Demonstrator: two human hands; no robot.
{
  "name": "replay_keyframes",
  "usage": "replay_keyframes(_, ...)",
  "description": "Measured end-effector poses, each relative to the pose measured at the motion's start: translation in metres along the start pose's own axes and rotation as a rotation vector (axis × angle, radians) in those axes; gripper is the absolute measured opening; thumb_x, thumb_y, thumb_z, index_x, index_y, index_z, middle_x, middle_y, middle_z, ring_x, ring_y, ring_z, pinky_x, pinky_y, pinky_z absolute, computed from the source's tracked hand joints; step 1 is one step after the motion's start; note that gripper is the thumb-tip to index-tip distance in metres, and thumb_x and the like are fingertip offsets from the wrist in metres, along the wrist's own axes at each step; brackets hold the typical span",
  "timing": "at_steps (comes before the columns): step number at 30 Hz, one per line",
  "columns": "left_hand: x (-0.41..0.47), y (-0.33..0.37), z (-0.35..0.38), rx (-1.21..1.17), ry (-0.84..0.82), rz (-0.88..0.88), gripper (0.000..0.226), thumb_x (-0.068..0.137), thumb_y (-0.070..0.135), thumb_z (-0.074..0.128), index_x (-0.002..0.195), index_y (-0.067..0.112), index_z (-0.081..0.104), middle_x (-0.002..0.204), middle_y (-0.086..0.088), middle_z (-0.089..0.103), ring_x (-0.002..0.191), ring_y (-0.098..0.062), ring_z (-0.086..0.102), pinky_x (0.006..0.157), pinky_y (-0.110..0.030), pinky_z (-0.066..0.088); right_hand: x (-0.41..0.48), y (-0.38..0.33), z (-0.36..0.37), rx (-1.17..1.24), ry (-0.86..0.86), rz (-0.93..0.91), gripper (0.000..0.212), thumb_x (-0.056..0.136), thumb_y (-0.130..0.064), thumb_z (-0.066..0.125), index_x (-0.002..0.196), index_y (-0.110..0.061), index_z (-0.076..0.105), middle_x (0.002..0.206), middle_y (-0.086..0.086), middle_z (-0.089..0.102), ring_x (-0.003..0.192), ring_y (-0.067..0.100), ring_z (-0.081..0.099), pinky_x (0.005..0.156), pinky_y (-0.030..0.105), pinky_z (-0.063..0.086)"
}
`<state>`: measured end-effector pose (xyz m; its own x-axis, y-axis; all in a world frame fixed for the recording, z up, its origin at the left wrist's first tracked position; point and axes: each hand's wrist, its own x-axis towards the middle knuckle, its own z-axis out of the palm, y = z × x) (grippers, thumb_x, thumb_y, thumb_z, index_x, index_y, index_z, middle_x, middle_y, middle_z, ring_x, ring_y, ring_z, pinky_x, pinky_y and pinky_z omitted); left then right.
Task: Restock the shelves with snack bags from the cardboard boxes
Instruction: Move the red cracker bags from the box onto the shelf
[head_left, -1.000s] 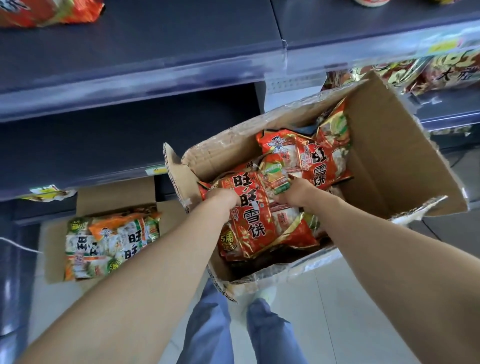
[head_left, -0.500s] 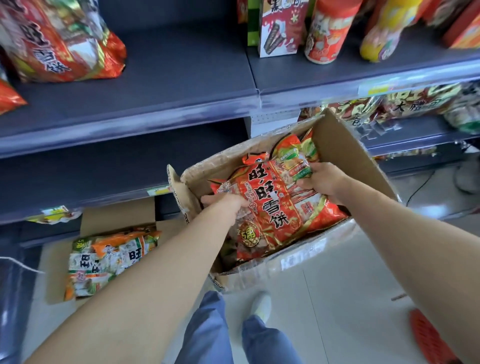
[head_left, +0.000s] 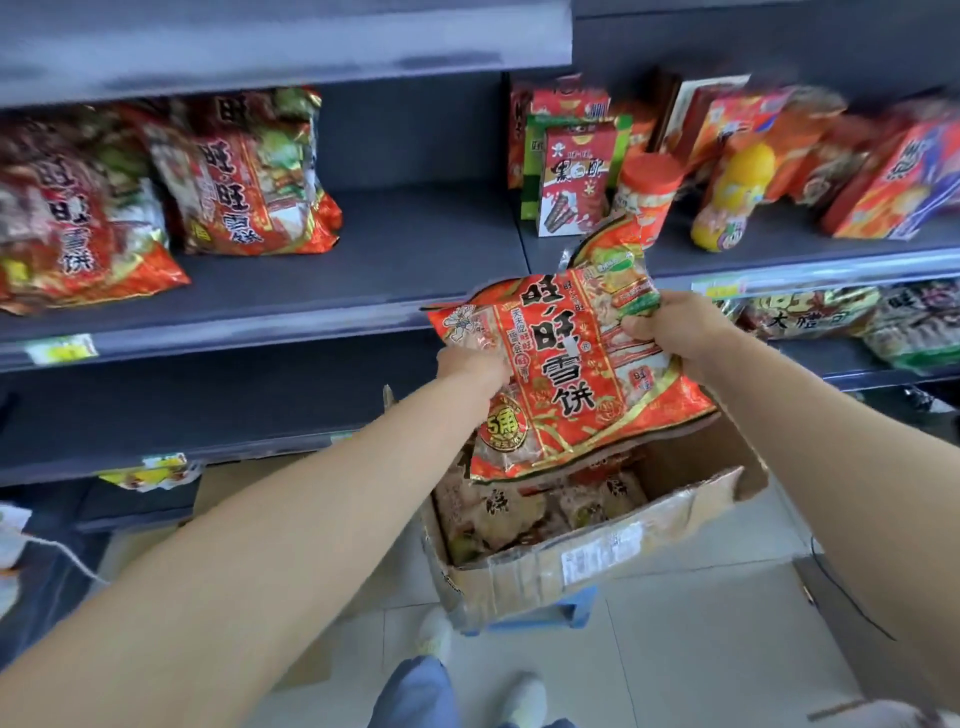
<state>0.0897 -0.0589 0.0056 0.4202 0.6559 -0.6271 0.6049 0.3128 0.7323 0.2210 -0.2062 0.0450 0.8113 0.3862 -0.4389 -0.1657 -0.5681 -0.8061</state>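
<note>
free: shelf (head_left: 415, 244) mid-span gap | left — stocked bags (head_left: 244, 171) block | right — snack cartons (head_left: 571, 171) block

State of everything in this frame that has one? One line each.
Snack bag, held in the air over the box by both hands.
Left hand, pinches the bag's left edge.
Right hand, grips the bag's top right corner.
Cardboard box, open, more bags inside.
Shelf, partly stocked, matching bags at its left.
Jar, upright, lid on.
</note>
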Motion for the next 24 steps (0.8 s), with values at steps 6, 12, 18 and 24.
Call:
replay_keyframes(6, 0.015, 0.049, -0.063, 0.029, 0.207, 0.16, 0.046, 0.091, 0.01, 0.06, 0.133, -0.001, 0.045, 0.12, -0.011, 0.061, 0.092, -0.023, 0.061, 0.062, -0.025, 0.045, -0.001, -0.059, 0.045, -0.02, 0.075, -0.172, 0.018, 0.092, -0.012, 0.058, 0.108, -0.006, 0.063, 0.109, 0.017, 0.067, 0.093, 0.028, 0.062, 0.089, 0.044, 0.053)
replay_keyframes(12, 0.055, 0.081, -0.118, 0.08, 0.301, 0.233, 0.027, 0.09, 0.002, 0.053, 0.117, 0.001, 0.058, 0.103, -0.009, 0.06, 0.078, -0.02, 0.055, 0.064, -0.028, 0.046, 0.031, -0.108, 0.097, -0.163, 0.123, -0.244, 0.022, 0.095, -0.022, 0.053, 0.113, -0.009, 0.058, 0.086, 0.005, 0.059, 0.073, 0.021, 0.054, 0.073, 0.034, 0.046)
replay_keyframes(18, 0.1, 0.105, -0.147, -0.19, 0.252, 0.259, 0.033, 0.089, 0.006, 0.062, 0.121, 0.014, 0.063, 0.105, -0.001, 0.065, 0.092, -0.018, 0.061, 0.081, -0.029, 0.054, 0.073, -0.134, 0.132, -0.231, 0.226, -0.207, 0.028, 0.094, -0.031, 0.051, 0.114, -0.013, 0.059, 0.106, 0.013, 0.065, 0.1, 0.034, 0.06, 0.084, 0.042, 0.051)
replay_keyframes(24, 0.142, 0.13, -0.147, -0.303, 0.22, 0.314, 0.036, 0.092, 0.01, 0.06, 0.128, 0.016, 0.06, 0.135, -0.003, 0.057, 0.122, -0.021, 0.055, 0.103, -0.036, 0.047, 0.118, -0.142, 0.16, -0.034, 0.287, -0.172, 0.039, 0.096, -0.025, 0.05, 0.13, -0.008, 0.051, 0.114, 0.012, 0.061, 0.092, 0.031, 0.057, 0.069, 0.029, 0.037)
